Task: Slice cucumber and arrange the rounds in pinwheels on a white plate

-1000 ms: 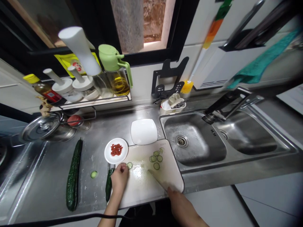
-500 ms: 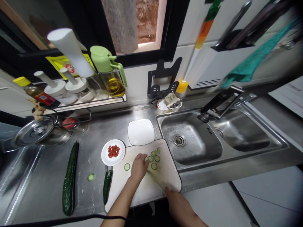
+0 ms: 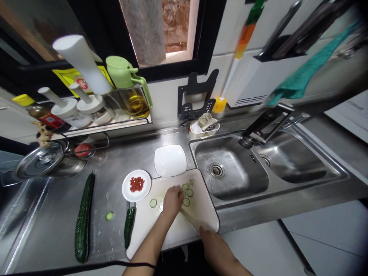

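The steel counter (image 3: 57, 214) carries a pale cutting board (image 3: 207, 207) just left of the sink (image 3: 230, 180), with a whole cucumber (image 3: 83, 218) lying well to the board's left. The left hand (image 3: 172, 199) rests on the board, fingertips down beside the cucumber slices (image 3: 186, 193); whether they pinch one I cannot tell. The right hand (image 3: 212, 241) is closed round a knife (image 3: 191, 220), its blade over the board near the slices

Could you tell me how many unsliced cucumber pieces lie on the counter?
2: a long cucumber far left, a shorter piece beside the cutting board's left edge; none seems hidden.
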`<state>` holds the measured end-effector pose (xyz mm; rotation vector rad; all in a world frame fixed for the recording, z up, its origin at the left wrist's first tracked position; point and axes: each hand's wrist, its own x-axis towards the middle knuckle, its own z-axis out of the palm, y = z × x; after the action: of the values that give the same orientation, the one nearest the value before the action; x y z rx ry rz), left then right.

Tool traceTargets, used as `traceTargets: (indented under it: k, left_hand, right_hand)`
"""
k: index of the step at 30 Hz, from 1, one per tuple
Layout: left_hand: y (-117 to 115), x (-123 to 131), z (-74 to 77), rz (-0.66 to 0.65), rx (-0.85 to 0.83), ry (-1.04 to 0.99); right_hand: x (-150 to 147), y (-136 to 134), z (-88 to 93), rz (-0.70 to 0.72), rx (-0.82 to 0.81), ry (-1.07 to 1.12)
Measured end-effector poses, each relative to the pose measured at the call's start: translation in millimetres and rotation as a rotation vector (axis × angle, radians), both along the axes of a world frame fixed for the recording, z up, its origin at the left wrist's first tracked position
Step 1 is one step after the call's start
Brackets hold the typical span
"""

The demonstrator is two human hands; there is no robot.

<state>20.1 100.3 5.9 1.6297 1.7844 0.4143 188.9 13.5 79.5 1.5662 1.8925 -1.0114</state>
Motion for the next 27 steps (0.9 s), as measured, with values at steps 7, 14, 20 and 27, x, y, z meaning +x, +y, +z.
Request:
traceTargets:
  k: [7, 14, 20, 27]
  left_hand:
    - [-22, -21, 2.5, 0.247, -0.076, -0.119]
    - [-43, -43, -2.6, 0.374, -0.121, -0.068]
    - [-45, -43, 2.5, 0.393, -0.155, -0.029]
    - [-45, -43, 4.7, 0.379, -0.146, -0.003]
  right_hand:
    - [0, 3, 1.7, 0.017, 0.003, 0.003]
    - [0, 5, 4.0, 0.042, -0.009, 0.0]
    - [-16, 10, 7.2, 0.058, 0.037, 0.001]
    - [-37, 18, 11.8, 0.079, 0.054, -0.004]
